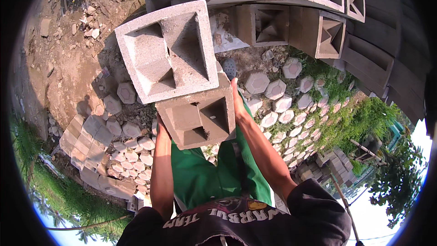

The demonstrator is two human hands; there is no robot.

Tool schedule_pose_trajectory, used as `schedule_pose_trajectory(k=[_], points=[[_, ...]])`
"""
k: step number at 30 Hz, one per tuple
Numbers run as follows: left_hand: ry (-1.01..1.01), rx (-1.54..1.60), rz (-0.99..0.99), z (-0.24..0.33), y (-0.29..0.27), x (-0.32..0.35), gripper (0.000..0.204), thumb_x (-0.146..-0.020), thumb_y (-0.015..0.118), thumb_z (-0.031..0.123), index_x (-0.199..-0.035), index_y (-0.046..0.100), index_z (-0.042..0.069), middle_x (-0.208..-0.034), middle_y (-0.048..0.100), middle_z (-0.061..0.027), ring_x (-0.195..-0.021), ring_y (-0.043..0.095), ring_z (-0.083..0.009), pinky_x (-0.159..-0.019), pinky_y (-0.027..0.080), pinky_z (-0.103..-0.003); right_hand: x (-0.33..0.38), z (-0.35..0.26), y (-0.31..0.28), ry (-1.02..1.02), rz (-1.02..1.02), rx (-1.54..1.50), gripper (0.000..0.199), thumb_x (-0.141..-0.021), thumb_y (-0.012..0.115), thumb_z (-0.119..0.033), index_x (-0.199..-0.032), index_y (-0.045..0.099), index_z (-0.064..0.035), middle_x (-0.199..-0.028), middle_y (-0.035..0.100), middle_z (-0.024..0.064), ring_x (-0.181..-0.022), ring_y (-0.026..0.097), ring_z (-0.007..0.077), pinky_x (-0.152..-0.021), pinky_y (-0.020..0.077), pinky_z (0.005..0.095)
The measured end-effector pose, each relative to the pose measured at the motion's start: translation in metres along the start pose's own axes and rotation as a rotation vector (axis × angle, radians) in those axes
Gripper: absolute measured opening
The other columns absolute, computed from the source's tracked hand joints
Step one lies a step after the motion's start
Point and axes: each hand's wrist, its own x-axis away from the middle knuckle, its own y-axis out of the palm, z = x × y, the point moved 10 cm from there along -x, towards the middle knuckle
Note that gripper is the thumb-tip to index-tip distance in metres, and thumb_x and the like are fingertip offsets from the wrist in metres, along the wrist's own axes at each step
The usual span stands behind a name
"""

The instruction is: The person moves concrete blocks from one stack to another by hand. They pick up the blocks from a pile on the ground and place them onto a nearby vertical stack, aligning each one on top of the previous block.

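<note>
I carry two square concrete ventilation blocks stacked one on the other. The upper, light grey block (168, 50) has a recessed diagonal pattern and sits skewed on the darker lower block (198, 116). My left hand (161, 125) presses the lower block's left side, mostly hidden behind it. My right hand (237, 102) lies flat against its right side, fingers pointing up. Both forearms rise from the lower edge, over green trousers.
A stack of similar concrete blocks (291, 23) stands ahead at the top and right. Hexagonal paving stones (273, 91) lie on the ground to the right and lower left. Dirt with rubble (68, 50) is on the left, grass (355, 118) on the right.
</note>
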Motion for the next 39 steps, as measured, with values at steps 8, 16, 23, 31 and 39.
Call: schedule_pose_trajectory(k=[8,16,23,31,39], points=[[0.018,-0.137,-0.087,0.025,0.022,0.003,0.058,-0.093,0.036,0.054,-0.126,0.052,0.009,-0.120,0.057,-0.0095,-0.108,0.056,-0.0265,-0.091,0.047,-0.042,-0.005,-0.017,0.003,-0.113,0.039,0.194,0.080,-0.093,0.017,-0.063,-0.149,0.006,-0.0064,-0.155,0.008,0.0102,-0.142,0.008,0.0232,-0.115,0.0100,0.0346],[0.095,-0.190,-0.252,0.044,0.082,0.063,0.062,-0.093,0.035,0.057,-0.129,0.049,0.009,-0.126,0.054,-0.0102,-0.115,0.052,-0.0281,-0.096,0.042,-0.045,-0.034,-0.008,-0.014,-0.221,0.125,0.351,0.072,-0.097,0.019,-0.053,-0.145,0.020,0.0001,-0.154,0.016,0.0142,-0.143,0.010,0.0251,-0.116,0.0103,0.0349],[0.207,-0.680,0.042,0.038,0.072,0.158,0.083,-0.088,0.040,0.065,-0.148,0.017,0.012,-0.154,0.015,-0.0126,-0.142,0.016,-0.0272,-0.113,0.013,-0.048,0.043,0.011,0.015,-0.192,-0.021,0.248,0.070,-0.095,0.023,-0.053,-0.143,0.029,-0.0030,-0.148,0.030,0.0168,-0.139,0.024,0.0297,-0.113,0.0183,0.0385],[0.384,-0.861,0.126,0.045,0.058,0.191,0.056,-0.096,0.042,0.042,-0.139,0.035,0.006,-0.137,0.044,-0.0154,-0.119,0.048,-0.0283,-0.088,0.043,-0.041,0.081,0.007,-0.048,-0.183,0.169,0.803,0.069,-0.088,0.040,-0.060,-0.121,0.059,-0.0022,-0.128,0.054,0.0201,-0.117,0.052,0.0334,-0.097,0.0407,0.0424],[0.450,-0.953,-0.078,-0.013,0.032,0.225,0.038,-0.095,0.051,0.040,-0.089,0.059,0.003,-0.059,0.047,0.0008,-0.037,0.035,-0.0060,-0.032,0.023,-0.022,0.207,0.047,-0.105,-0.480,0.501,0.308,0.036,-0.086,0.057,-0.034,-0.069,0.066,-0.0040,-0.061,0.064,0.0076,-0.056,0.064,0.0180,-0.055,0.0512,0.0333]])
